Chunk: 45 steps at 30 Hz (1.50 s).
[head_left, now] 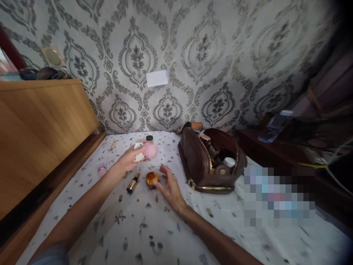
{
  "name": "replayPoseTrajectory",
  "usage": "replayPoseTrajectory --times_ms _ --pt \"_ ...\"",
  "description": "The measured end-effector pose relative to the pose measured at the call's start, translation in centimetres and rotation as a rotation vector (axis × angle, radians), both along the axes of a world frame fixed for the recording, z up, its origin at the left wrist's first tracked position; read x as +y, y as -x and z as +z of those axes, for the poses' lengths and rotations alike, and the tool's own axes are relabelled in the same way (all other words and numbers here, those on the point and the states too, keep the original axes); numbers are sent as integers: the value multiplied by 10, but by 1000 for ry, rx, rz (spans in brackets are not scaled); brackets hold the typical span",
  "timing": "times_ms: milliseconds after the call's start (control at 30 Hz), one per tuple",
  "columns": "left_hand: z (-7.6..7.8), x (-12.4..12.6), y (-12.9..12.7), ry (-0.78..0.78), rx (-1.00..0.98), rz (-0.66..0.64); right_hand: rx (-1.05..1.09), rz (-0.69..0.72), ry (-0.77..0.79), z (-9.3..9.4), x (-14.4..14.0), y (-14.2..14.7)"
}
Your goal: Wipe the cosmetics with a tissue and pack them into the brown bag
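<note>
My left hand (129, 159) is closed around a white, cloth-like piece (138, 153). A round pink puff-like thing (150, 150) shows just past its fingertips, against the white piece; whether the fingers grip it too is unclear. Lower down, my right hand (173, 189) is open, its fingers apart around the right side of a round amber jar (152, 179). The thumb is at the jar's edge, and I cannot tell if it touches. Left of the jar lies a black and gold cosmetic tube (133, 183). A dark-lidded small jar (149, 138) stands behind the pink thing.
To the right, an unzipped brown bag (197, 162) holds several cosmetics. A pink item (102, 169) and a small beige item (113, 145) lie at left on the patterned sheet (149, 228). A wooden cabinet (46, 129) borders the left; a plastic bottle (275, 126) is at right.
</note>
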<state>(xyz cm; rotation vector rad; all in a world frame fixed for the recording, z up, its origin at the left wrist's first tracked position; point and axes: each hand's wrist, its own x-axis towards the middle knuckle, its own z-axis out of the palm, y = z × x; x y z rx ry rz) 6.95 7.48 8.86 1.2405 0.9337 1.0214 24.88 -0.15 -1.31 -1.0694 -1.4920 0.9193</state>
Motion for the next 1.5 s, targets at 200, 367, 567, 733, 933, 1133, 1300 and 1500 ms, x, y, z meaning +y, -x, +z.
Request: replayPoseTrajectory --times_ms 200,367,567,733,933,1133,1300,1500 --pt "-18 -64 -28 -215 230 20 300 55 82 24 -7 -9" --pt "-28 -88 -35 -447 556 208 340 7 116 21 -19 -16" --pt "-49 -101 -44 -955 849 103 218 45 77 12 -27 -22" --pt "-52 -99 -49 -904 901 94 82 73 -27 16 -34 -23" --pt "-32 -99 -42 -459 702 52 -97 227 -182 34 -47 -31" --pt "-29 -104 -42 -15 264 152 167 359 -220 25 -44 -27" --pt "-36 -108 -49 -7 114 213 328 358 -163 12 -41 -18" --pt "-43 -110 -48 -229 255 237 315 183 -163 13 -41 -20"
